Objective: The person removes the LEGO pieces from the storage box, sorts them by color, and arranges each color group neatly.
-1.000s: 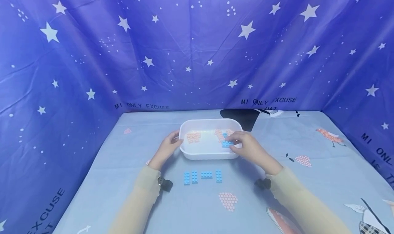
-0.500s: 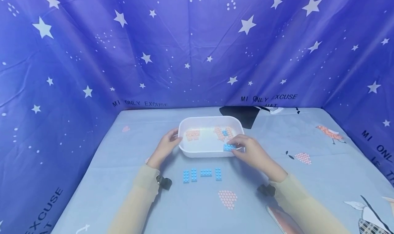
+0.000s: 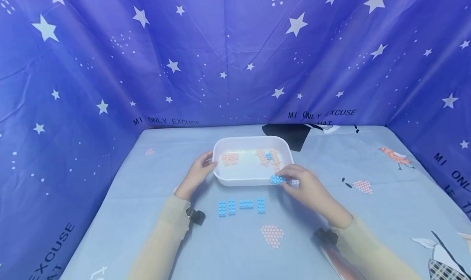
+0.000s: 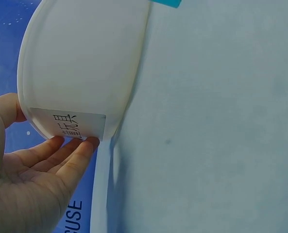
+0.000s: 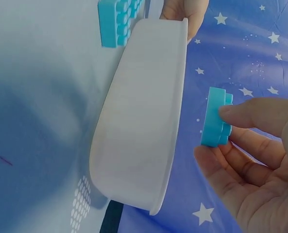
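My left hand (image 3: 198, 171) grips the left end of a white plastic tub (image 3: 243, 182), thumb at the rim and fingertips against the outer wall, over a printed label (image 4: 68, 122). Between thumb and fingers, my right hand (image 3: 305, 186) pinches a blue toy building brick (image 5: 212, 119). In the head view that brick overlaps the tub's near right rim; the right wrist view shows it apart from the wall. Inside the tub lie a small blue piece (image 3: 269, 156) and pinkish studded-looking patches (image 3: 230, 159) at left and right.
Several blue bricks (image 3: 246, 204) lie in a row on the grey-blue printed cloth (image 3: 206, 247), on the near side of the tub. A purple-blue starry curtain (image 3: 206, 47) encloses the back and sides. Dark devices (image 3: 196, 217) sit at both wrists.
My right hand has lifted the blue brick from inside the tub to its near right rim, moving right and towards me. The left hand stays on the tub.
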Action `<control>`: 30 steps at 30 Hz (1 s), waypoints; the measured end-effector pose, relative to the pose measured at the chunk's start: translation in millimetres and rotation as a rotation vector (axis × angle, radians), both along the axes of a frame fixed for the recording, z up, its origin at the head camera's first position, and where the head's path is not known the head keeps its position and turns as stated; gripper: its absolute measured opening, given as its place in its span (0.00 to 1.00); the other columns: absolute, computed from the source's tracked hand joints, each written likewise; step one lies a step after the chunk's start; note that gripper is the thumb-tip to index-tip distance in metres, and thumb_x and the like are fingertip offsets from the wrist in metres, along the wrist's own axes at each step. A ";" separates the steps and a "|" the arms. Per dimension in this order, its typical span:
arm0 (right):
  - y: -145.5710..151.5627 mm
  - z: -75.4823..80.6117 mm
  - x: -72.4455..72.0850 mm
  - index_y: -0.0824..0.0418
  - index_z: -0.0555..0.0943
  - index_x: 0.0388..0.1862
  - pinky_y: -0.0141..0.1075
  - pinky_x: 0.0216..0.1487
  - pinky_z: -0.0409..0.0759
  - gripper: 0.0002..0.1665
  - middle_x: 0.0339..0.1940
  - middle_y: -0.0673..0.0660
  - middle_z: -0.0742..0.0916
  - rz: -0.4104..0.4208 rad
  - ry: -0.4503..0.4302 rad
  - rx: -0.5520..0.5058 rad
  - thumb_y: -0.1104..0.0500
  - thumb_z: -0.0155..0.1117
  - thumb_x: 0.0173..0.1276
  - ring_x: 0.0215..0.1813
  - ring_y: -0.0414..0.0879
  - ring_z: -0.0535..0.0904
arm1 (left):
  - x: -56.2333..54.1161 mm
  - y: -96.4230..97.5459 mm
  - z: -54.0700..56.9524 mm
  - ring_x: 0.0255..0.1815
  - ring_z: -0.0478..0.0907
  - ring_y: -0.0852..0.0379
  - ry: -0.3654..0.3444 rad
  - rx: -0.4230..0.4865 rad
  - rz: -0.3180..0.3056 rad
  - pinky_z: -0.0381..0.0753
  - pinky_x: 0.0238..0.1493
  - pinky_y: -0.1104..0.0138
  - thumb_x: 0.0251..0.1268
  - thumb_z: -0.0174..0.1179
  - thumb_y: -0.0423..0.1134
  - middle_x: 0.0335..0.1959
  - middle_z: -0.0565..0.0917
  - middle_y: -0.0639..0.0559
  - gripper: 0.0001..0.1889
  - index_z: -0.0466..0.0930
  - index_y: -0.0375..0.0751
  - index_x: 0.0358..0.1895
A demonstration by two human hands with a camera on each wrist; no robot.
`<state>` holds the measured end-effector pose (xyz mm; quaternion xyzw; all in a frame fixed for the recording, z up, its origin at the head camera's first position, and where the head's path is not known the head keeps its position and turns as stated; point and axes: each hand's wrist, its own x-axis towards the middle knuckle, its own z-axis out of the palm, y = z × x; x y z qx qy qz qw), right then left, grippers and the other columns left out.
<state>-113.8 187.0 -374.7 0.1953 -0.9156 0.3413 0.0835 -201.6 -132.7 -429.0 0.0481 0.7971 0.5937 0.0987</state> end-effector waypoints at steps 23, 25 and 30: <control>2.9 -28.4 21.2 0.60 0.85 0.47 0.43 0.52 0.84 0.17 0.47 0.53 0.87 0.005 -0.163 0.022 0.68 0.69 0.57 0.50 0.49 0.83 | -1.7 0.0 1.5 0.72 0.64 0.40 -0.008 0.017 -0.014 0.61 0.73 0.46 0.71 0.55 0.41 0.75 0.62 0.41 0.30 0.58 0.39 0.73; 1.8 -31.8 21.4 0.60 0.85 0.46 0.42 0.51 0.85 0.16 0.45 0.53 0.88 0.007 -0.157 0.030 0.68 0.70 0.56 0.48 0.48 0.83 | -1.8 0.0 0.5 0.72 0.64 0.40 0.001 0.005 -0.006 0.62 0.73 0.46 0.71 0.55 0.42 0.74 0.63 0.41 0.30 0.60 0.40 0.73; 0.0 -41.0 20.6 0.59 0.86 0.43 0.43 0.51 0.84 0.15 0.42 0.52 0.88 0.022 -0.142 0.039 0.68 0.71 0.55 0.47 0.48 0.83 | -1.4 0.7 -1.6 0.71 0.66 0.41 0.010 -0.016 0.004 0.64 0.72 0.47 0.71 0.55 0.42 0.74 0.64 0.42 0.29 0.61 0.41 0.72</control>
